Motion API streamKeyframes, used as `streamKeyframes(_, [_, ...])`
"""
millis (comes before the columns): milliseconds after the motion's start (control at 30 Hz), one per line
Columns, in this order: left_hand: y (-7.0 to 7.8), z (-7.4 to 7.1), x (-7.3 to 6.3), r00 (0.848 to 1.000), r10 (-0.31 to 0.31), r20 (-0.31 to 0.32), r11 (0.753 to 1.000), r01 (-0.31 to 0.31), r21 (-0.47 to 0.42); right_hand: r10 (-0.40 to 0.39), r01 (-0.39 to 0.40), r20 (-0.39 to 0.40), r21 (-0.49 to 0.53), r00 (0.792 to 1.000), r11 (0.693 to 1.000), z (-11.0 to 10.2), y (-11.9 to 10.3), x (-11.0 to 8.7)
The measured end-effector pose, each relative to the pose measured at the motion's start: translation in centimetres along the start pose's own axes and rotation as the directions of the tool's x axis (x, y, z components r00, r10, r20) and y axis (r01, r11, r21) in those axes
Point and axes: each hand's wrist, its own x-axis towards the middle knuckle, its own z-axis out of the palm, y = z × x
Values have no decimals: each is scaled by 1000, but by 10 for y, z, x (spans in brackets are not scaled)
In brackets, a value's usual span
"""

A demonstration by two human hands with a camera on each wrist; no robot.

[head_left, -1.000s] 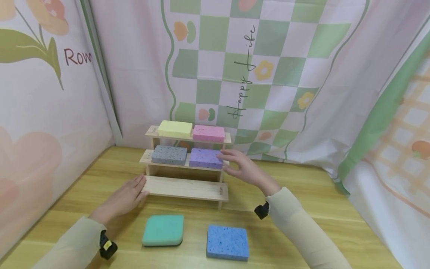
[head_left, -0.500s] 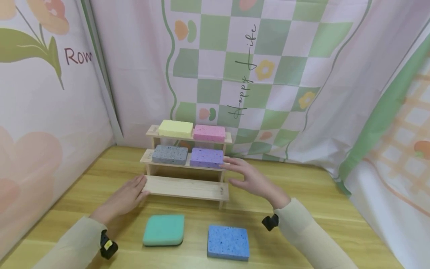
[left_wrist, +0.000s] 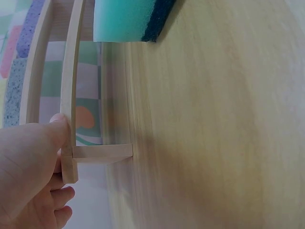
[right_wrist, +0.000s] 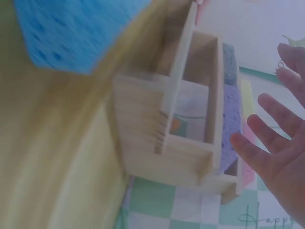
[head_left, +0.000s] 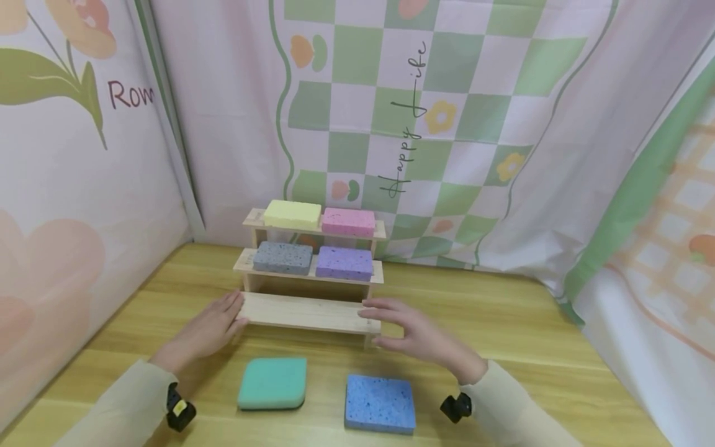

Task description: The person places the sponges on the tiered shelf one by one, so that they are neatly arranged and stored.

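A three-tier wooden display rack [head_left: 307, 312] stands at the back of the table. My left hand [head_left: 203, 323] holds the left end of its lowest step, with the thumb against the board [left_wrist: 69, 95] in the left wrist view. My right hand [head_left: 419, 332] hovers by that step's right end, fingers spread and holding nothing. On the middle step lie a grey sponge [head_left: 282, 257] and a purple sponge [head_left: 344, 262]. Yellow [head_left: 293, 214] and pink [head_left: 349, 221] sponges sit on top. Nearer me are a teal sponge [head_left: 272, 383] with a dark underside and a blue sponge [head_left: 380, 403].
The wooden table [head_left: 503, 335] extends to both sides of the rack. Behind it hangs a checked curtain [head_left: 391, 112], with a printed cloth [head_left: 84, 217] at the left and another [head_left: 670, 205] at the right.
My right hand has left the purple sponge and come down towards me, to the right end of the lowest step. The left hand and the sponges have stayed in place.
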Motion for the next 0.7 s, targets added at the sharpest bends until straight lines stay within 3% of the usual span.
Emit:
streamKeyframes(267, [2,-1,0,1000,-8,7,1000,8,-7,-1,0,60,13,998,1000,22,3,-14])
streamKeyframes(367, [1,0,-1,1000,-4,6,1000,4,-6,-14,14,121,-1,993,1000,26,1,-19])
streamKeyframes(567, [-1,1,0,1000,2,4,1000,-2,4,-22,10,299,42,954,999,31,-1,-28])
streamKeyframes(700, [-2,2,1,1000,6,2,1000,-6,1,-22,5,337,53,941,999,34,-2,-34])
